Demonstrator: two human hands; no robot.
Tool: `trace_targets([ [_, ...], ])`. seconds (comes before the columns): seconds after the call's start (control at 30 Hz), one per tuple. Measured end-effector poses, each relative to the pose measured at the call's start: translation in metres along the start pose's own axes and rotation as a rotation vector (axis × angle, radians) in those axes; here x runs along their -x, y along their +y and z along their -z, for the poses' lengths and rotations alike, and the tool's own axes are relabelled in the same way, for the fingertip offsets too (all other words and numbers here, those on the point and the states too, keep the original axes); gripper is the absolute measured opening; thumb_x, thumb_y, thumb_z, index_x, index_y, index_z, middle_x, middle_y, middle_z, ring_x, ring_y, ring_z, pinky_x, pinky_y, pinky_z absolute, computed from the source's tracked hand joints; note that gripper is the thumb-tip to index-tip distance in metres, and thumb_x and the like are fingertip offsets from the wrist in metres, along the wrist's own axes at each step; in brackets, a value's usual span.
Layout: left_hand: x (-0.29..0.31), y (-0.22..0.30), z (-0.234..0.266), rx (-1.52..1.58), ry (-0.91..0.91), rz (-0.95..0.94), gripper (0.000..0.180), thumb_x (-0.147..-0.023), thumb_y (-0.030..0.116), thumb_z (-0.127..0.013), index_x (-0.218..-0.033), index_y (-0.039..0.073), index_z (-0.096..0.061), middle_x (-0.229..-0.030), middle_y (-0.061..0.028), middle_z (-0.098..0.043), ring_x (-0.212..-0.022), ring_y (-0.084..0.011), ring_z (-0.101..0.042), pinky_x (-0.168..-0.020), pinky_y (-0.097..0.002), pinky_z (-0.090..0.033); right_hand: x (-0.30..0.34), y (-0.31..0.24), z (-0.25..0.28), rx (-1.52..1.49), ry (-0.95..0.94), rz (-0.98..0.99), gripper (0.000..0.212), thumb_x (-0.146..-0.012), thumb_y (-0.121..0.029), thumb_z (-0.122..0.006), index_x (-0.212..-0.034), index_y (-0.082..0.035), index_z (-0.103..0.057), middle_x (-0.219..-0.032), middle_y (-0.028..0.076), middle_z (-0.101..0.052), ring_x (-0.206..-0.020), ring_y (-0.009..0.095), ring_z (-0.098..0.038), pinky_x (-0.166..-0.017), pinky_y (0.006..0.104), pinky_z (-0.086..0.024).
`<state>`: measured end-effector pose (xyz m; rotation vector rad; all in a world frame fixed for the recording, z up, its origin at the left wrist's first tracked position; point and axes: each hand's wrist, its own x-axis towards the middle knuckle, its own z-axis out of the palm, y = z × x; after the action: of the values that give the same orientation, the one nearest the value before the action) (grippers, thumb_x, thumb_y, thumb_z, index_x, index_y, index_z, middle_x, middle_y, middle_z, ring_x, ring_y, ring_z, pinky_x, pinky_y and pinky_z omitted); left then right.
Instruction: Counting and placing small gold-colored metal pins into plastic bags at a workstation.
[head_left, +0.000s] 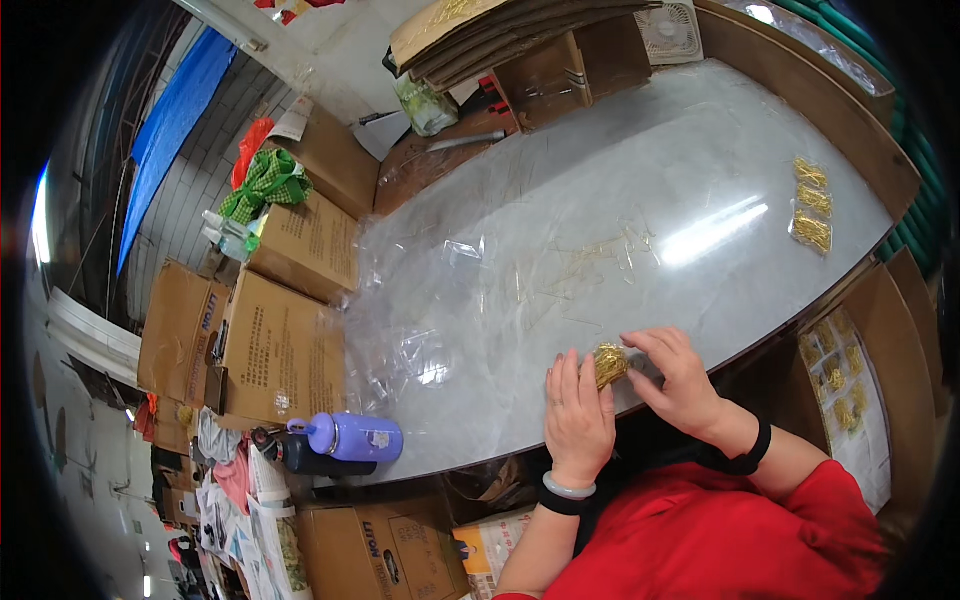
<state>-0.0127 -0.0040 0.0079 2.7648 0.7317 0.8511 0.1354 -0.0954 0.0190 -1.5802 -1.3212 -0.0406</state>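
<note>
A small bundle of thin gold wire pieces rests on the grey table near its front edge, between my two hands. My left hand lies against its left side with the fingers stretched out. On the other side, my right hand curves with thumb and fingers apart, the tips close to the bundle. Whether the right fingertips touch it is hard to make out. Loose gold wire pieces are scattered farther in on the table. Several packed gold bundles lie in a row at the right.
Clear plastic bags cover the table's left part. A purple bottle lies at the front left, beside stacked cardboard boxes. An open carton with bagged gold pieces stands at my right. A cardboard divider box sits at the back.
</note>
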Motion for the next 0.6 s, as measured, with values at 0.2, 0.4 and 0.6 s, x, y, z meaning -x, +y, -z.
trace_targets([
  [0.2, 0.002, -0.001, -0.002, -0.05, 0.009, -0.014, 0.045, -0.1, 0.02, -0.056, -0.137, -0.004, -0.05, -0.142, -0.0247, -0.048, -0.133, -0.0431, -0.045, -0.113, -0.0523, -0.038, 0.004, 0.003, -0.001, 0.118, -0.072, 0.131, 0.044, -0.079, -0.006, -0.073, -0.121, -0.007, -0.063, -0.104, 0.01, -0.066, -0.1, 0.032, -0.06, -0.092, 0.0429, -0.046],
  [0.4, 0.008, -0.008, 0.001, 0.069, 0.011, -0.002, 0.065, -0.094, 0.024, -0.063, -0.147, -0.005, -0.037, -0.147, -0.0262, -0.043, -0.137, -0.044, -0.041, -0.113, -0.0499, -0.038, 0.003, 0.0, 0.004, 0.33, -0.183, 0.323, 0.049, -0.083, -0.02, -0.074, -0.129, -0.01, -0.062, -0.139, 0.011, -0.055, -0.128, 0.032, -0.051, -0.11, 0.0476, -0.038],
  [0.6, 0.008, -0.015, 0.013, 0.265, -0.099, 0.031, 0.1, -0.078, 0.016, -0.071, -0.156, -0.006, -0.012, -0.156, -0.0286, -0.031, -0.144, -0.0472, -0.031, -0.116, -0.0501, -0.034, 0.006, 0.0, 0.002, 0.511, -0.39, 0.369, 0.058, -0.085, -0.035, -0.072, -0.134, -0.007, -0.059, -0.152, 0.014, -0.042, -0.146, 0.039, -0.03, -0.119, 0.0573, -0.022],
])
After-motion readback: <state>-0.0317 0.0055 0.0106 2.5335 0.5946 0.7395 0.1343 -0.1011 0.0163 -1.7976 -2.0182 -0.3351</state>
